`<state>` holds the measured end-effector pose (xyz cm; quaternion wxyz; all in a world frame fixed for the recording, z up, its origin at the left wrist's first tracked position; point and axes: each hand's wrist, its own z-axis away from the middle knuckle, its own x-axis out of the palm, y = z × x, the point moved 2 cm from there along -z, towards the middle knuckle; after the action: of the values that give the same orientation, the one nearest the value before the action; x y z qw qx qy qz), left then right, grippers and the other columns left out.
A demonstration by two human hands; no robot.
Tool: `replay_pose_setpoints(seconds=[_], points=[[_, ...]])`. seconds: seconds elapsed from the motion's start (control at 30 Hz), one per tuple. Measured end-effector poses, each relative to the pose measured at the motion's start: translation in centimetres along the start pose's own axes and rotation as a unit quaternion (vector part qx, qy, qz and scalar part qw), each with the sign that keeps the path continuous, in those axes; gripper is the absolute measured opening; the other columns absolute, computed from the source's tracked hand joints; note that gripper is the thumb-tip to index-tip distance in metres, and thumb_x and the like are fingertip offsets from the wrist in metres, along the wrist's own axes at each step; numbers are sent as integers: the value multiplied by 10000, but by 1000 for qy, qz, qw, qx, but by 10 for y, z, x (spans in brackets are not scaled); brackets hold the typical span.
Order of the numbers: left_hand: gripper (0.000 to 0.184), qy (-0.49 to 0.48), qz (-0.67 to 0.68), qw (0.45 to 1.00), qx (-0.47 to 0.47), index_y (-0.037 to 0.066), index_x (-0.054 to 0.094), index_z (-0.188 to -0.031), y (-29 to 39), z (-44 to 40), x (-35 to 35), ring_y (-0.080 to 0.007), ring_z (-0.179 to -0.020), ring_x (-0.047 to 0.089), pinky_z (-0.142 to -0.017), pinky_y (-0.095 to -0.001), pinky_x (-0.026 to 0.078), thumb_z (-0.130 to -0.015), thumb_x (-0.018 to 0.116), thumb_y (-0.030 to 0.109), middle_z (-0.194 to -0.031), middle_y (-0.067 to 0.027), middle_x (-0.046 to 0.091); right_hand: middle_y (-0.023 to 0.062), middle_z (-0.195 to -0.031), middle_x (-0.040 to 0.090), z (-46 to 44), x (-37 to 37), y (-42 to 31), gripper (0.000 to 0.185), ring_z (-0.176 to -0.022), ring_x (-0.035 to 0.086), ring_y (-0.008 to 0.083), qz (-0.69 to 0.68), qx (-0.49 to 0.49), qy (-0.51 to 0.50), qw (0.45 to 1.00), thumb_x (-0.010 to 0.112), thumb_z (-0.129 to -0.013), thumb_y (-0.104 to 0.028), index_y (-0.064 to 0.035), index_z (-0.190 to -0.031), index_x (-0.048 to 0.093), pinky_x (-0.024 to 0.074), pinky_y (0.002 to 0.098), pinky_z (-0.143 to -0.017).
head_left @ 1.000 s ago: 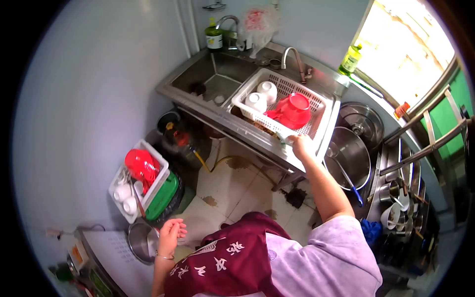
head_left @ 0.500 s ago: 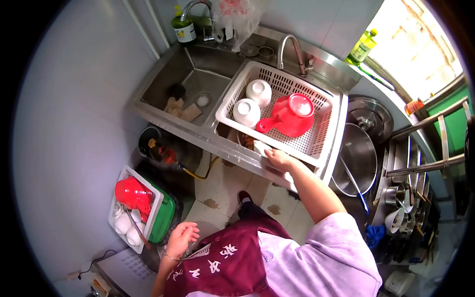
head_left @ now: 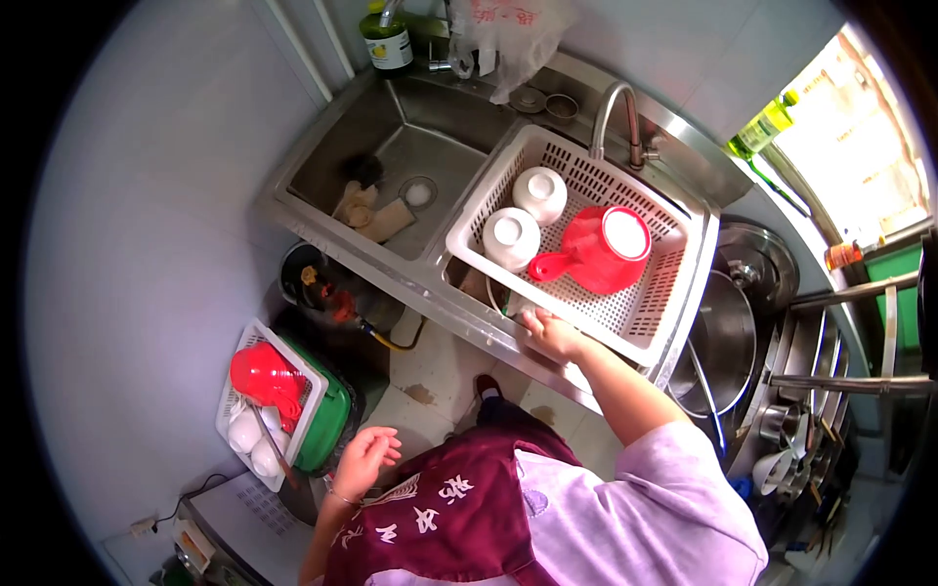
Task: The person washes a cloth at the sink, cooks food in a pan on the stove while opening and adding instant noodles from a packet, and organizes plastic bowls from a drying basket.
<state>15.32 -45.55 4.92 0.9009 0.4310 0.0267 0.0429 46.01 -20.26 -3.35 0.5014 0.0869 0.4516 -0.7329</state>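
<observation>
My right hand [head_left: 549, 335] is at the front edge of the right sink basin, below the near rim of a white slotted plastic basket [head_left: 674, 278]. Its fingers are closed around something pale, mostly hidden by the hand and basket. Inside the basket, two white bowls [head_left: 540, 193] stand upside down beside an upturned red handled dipper [head_left: 606, 256]. My left hand [head_left: 365, 459] hangs in front of the maroon apron [head_left: 440, 508], its fingers loosely bent and apart, with nothing in them. A second white basket [head_left: 311, 400] with red and white dishes is nearest to it.
The left basin [head_left: 445, 151] holds pale cloths [head_left: 386, 222] and a dark scrubber. A tap [head_left: 616, 98] rises behind the basket. A large steel pot [head_left: 723, 332] stands right of the sink. Under the counter are a hose [head_left: 396, 342] and a green bin [head_left: 327, 420].
The view has shifted, so the sink appears lower and further right. My right hand stays by the basket's front edge, and the pale thing shows less. My left hand has moved little.
</observation>
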Motion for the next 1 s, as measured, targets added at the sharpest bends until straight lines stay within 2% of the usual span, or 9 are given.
replay_pose_setpoints(seconds=[0.2, 0.3, 0.47, 0.53, 0.57, 0.6, 0.7, 0.77, 1.0], points=[[204, 21, 6, 1000, 22, 0, 529, -1079, 6, -1, -8, -138, -779, 590, -683, -253, 488, -945, 441, 125, -933, -88, 599, 220, -1021, 618, 50, -34, -55, 471, -1021, 575, 334, 78, -186, -2, 979, 493, -886, -420, -12, -1095, 604, 438, 402, -897], [208, 33, 15, 999, 27, 0, 531, -1078, 13, 2, -12, -136, -779, 587, -684, -248, 484, -944, 437, 129, -934, -86, 596, 115, -754, 658, 16, -63, -38, 309, -678, 606, 167, -219, -39, 133, 966, 549, -869, -286, -1, -935, 648, 489, 317, -674], [211, 50, 29, 998, 34, 2, 533, -1077, 9, 5, -18, -132, -773, 583, -680, -246, 482, -944, 433, 132, -932, -84, 595, 87, -756, 590, -68, -65, 45, 202, -690, 594, 200, -547, 157, 17, 822, 488, -853, -175, 4, -852, 583, 514, 313, -634], [210, 52, 21, 998, 35, 3, 534, -1076, 6, 9, -18, -133, -770, 584, -676, -246, 482, -944, 433, 131, -930, -85, 596, 86, -792, 595, -70, -56, 38, 203, -715, 607, 226, -425, 165, 74, 887, 478, -859, -178, -3, -873, 579, 518, 328, -645], [209, 55, 13, 998, 37, 4, 534, -1076, 6, 8, -20, -133, -767, 584, -671, -247, 482, -944, 433, 131, -929, -85, 596, 123, -884, 601, -59, -67, 16, 194, -771, 618, 264, -117, 18, 193, 974, 471, -837, -160, -7, -884, 580, 519, 367, -664], [208, 61, 18, 997, 39, 6, 535, -1075, 6, 10, -22, -135, -758, 585, -664, -249, 483, -944, 431, 131, -923, -86, 598, 160, -975, 607, -46, -76, -9, 193, -827, 628, 302, 209, -131, 286, 926, 465, -815, -141, -11, -896, 582, 520, 407, -682], [211, 72, 25, 996, 48, 6, 536, -1074, 4, 13, -25, -137, -755, 587, -664, -251, 485, -943, 431, 134, -924, -88, 599, 205, -1098, 577, -63, -87, -13, 256, -904, 629, 286, 300, -15, 120, 946, 480, -827, -204, -5, -953, 581, 525, 374, -733], [213, 86, 31, 995, 30, 7, 537, -1074, -1, 10, -29, -140, -765, 587, -668, -250, 483, -942, 434, 139, -931, -89, 597, 200, -908, 637, -58, -86, -6, 600, -813, 653, 282, -28, 239, -32, 970, 504, -849, -529, 38, -1025, 583, 540, 390, -634], [222, 65, 23, 997, 27, 7, 520, -1094, 4, -7, -26, -148, -777, 583, -681, -260, 485, -948, 412, 135, -940, -89, 588, 82, -1047, 589, -128, -38, 43, 381, -903, 585, 284, -636, 272, 104, 714, 544, -860, -414, -139, -1118, 485, 483, 476, -698]])
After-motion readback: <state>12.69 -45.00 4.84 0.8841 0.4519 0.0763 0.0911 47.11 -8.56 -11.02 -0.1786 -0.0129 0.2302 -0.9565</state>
